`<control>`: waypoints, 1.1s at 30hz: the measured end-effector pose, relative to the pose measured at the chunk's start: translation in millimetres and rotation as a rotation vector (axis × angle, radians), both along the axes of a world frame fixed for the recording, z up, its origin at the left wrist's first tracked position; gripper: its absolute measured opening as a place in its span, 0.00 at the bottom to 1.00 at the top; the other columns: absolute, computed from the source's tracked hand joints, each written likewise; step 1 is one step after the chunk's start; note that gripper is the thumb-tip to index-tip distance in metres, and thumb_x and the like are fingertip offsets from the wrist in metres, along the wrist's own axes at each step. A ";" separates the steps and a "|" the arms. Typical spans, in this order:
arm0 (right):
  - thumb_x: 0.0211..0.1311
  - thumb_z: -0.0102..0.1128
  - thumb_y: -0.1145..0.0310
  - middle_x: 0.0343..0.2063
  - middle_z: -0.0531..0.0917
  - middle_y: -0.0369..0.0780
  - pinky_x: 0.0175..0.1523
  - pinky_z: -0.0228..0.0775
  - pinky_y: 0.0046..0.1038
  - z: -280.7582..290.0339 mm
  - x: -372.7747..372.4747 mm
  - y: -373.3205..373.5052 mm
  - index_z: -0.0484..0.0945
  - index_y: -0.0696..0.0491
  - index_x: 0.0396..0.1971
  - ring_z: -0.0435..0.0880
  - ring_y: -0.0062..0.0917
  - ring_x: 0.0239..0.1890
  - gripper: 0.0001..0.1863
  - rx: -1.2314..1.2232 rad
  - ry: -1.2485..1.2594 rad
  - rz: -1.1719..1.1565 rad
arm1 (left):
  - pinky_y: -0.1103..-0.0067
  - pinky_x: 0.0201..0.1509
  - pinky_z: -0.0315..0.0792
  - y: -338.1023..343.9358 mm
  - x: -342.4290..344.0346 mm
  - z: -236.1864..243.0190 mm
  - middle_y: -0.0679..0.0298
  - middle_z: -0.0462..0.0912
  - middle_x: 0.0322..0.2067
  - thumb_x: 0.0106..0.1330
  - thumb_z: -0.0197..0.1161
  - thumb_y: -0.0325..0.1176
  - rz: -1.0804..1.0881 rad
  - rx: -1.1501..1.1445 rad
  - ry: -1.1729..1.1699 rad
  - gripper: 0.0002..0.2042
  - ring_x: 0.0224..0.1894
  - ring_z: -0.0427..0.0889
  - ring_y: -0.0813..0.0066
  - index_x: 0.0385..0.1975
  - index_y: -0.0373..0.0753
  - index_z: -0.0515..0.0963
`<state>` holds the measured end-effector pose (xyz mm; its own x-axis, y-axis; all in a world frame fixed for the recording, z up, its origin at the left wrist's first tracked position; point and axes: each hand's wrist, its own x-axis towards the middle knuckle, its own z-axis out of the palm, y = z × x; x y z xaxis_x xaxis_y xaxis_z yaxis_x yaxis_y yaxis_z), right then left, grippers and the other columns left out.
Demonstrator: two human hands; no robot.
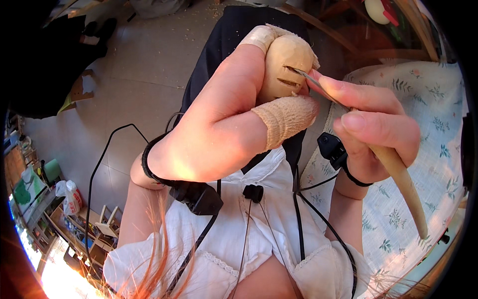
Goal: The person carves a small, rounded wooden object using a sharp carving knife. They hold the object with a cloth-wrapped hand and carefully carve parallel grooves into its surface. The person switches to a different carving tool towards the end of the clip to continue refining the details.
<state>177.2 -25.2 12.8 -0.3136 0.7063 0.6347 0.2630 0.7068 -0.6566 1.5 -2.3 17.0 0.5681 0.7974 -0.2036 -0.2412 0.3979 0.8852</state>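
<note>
The left hand (221,114) has its grip closed around a pale carved wooden piece (286,52), its wrapped thumb (286,121) bent across the near end and its fingers curled round the far side. The piece is held up above the dark-clothed lap (211,62). The right hand (381,117) pinches a slim carving tool (401,182) between thumb and fingers, its grip closed, the blade tip at the upper of the dark slots.
</note>
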 end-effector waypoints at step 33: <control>0.56 0.53 0.69 0.32 0.73 0.50 0.33 0.76 0.29 -10.8 42.8 -29.3 0.62 0.50 0.35 0.80 0.35 0.27 0.11 -0.051 0.622 -0.105 | 0.88 0.11 0.55 9.0 19.2 -8.7 0.57 0.65 0.31 0.47 0.51 0.64 -0.452 -0.377 -0.507 0.48 0.10 0.62 0.81 0.54 0.25 0.44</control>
<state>219.9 -54.6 2.0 0.1757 0.7474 0.6407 -0.1120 0.6618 -0.7413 20.7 6.6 8.3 0.9177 0.3948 -0.0433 -0.3236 0.8064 0.4951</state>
